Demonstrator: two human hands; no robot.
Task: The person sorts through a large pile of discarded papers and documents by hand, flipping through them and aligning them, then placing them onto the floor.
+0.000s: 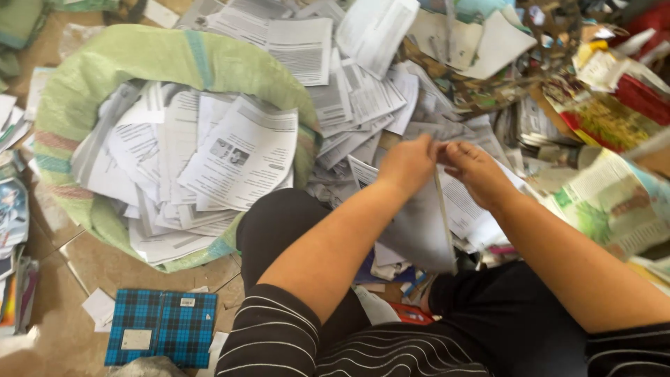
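Paper booklet [426,223], thin and greyish, held up edge-on right in the middle of the frame, above the lap, top edge pinched between both hands. Hard to read what's on it, too blurred and tilted away.

Far left: stack of colourful magazines [12,216], cut off by the frame edge, barely makes sense. Next over, big green woven sack [105,63] stuffed with loose printed sheets [237,153], mouth wide open, bottom of it hidden under its own load. Below that, blue plaid notebook [162,327] lying flat on the tiled floor [105,265], closed.

Middle: left hand [407,164] closed on the booklet's top edge, fingers curled over it. Just beside, almost touching, right hand [474,167] also gripping the same top edge, thumb side up. Fingertips mostly hidden behind the paper, so exact grip not clear. Booklet hanging down from both hands toward the black trousers. Small red thing [412,314] peeking out by the knee, can't tell what.

Behind the hands: messy heap of white pages [363,91] spread over the floor.

Right: glossy coloured book [614,202] with green and orange print, partly cut off. Top right corner just a jumble, red and yellow bits, not identifiable.
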